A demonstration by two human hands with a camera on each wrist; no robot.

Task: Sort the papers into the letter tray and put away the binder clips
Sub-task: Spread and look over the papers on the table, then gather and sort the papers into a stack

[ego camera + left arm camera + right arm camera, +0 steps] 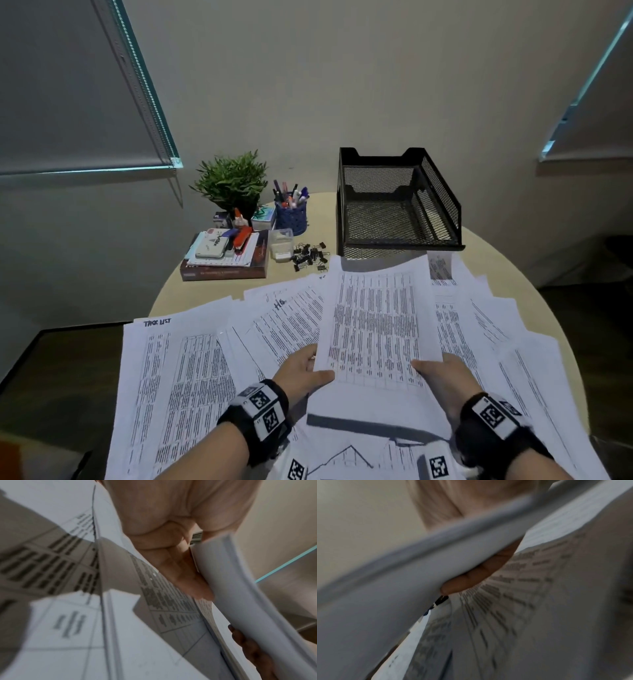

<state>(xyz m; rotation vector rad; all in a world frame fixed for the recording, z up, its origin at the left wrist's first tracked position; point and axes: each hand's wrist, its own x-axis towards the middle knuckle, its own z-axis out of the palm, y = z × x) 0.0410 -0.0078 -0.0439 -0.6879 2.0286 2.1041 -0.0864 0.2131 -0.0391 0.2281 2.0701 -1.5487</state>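
Both hands hold up a thin stack of printed sheets (376, 318) above the table. My left hand (305, 366) pinches its lower left edge, thumb on top; my right hand (442, 373) pinches the lower right edge the same way. In the left wrist view the stack's edge (236, 588) runs past my palm; in the right wrist view the stack (412, 574) rests on my fingers (471, 577). More printed papers (178, 377) lie fanned over the near table. The black mesh letter tray (448, 205) stands behind them, with nothing in it. A pile of black binder clips (310, 257) lies left of the tray.
On the round beige table (322, 219) at the back left are a small clear box (281, 245), a blue pen cup (291, 216), a potted plant (231, 181), and books with a stapler and small items stacked on top (226, 257). Walls and window blinds lie beyond.
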